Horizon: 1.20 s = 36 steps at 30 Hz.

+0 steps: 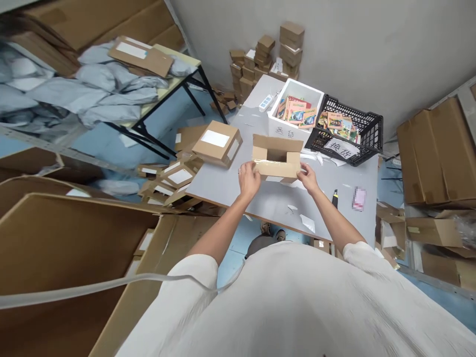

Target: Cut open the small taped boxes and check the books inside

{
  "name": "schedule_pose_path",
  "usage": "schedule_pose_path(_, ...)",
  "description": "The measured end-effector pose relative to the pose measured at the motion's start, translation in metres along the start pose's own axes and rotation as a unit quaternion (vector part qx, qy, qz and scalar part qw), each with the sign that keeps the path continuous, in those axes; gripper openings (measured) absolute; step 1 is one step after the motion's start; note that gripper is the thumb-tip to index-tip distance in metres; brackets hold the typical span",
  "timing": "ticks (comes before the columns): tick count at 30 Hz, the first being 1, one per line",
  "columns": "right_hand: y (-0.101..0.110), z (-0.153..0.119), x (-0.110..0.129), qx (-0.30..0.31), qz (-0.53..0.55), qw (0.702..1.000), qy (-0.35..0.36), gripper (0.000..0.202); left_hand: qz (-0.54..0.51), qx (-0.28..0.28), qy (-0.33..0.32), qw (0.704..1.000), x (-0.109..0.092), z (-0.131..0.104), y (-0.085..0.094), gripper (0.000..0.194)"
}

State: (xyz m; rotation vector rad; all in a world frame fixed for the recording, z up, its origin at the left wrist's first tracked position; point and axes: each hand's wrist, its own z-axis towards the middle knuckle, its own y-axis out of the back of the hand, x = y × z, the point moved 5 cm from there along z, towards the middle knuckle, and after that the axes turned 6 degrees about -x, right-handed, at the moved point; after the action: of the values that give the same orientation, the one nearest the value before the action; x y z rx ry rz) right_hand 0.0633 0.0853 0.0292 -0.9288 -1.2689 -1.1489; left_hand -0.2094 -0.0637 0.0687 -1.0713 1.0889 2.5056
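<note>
An open cardboard box (275, 171) with raised flaps sits on the grey table between my hands. My left hand (249, 179) grips its near left corner, fingers curled at the edge. At the opposite near corner, my right hand (308, 178) holds the box between thumb and fingers. The inside looks dark, and its contents cannot be made out. A closed cardboard box (219, 140) with a white label rests left of my left hand. To the right of my right forearm lies a utility knife (335, 199), black with a yellow part.
A white foam bin (293, 130) and a black plastic crate (377, 134), both holding colourful booklets, stand at the table's back. Paper scraps (308, 223) lie near the front edge. Stacked boxes (292, 44) line the wall. A large open carton (74, 238) is close on my left.
</note>
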Motion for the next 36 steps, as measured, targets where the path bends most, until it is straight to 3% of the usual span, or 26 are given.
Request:
schedule_pose_path(4,-0.033,-0.005,0.003,0.042,-0.002,0.999,0.010,0.072,0.020,-0.048,0.025,0.998,0.012,-0.018,0.033,0.039)
schedule_pose_path(9,-0.094,-0.010,0.020,0.094,-0.034,0.994,0.039,0.069,0.044,-0.107,0.072,0.991,0.040,-0.034,0.086,0.041)
schedule_pose_path(19,-0.242,-0.023,0.047,0.190,-0.089,0.974,0.087,0.065,0.086,-0.207,0.164,0.961,0.119,-0.052,0.189,0.046)
schedule_pose_path(23,-0.313,-0.026,0.049,0.227,-0.078,0.966,0.095,0.067,0.090,-0.227,0.190,0.951,0.159,-0.047,0.227,0.047)
schedule_pose_path(31,-0.453,-0.019,0.064,0.265,-0.063,0.955,0.120,0.072,0.084,-0.253,0.229,0.936,0.244,-0.011,0.301,0.052)
schedule_pose_path(36,-0.517,-0.021,0.053,0.308,-0.112,0.942,0.077,0.084,0.086,-0.233,0.285,0.926,0.294,-0.008,0.319,0.055)
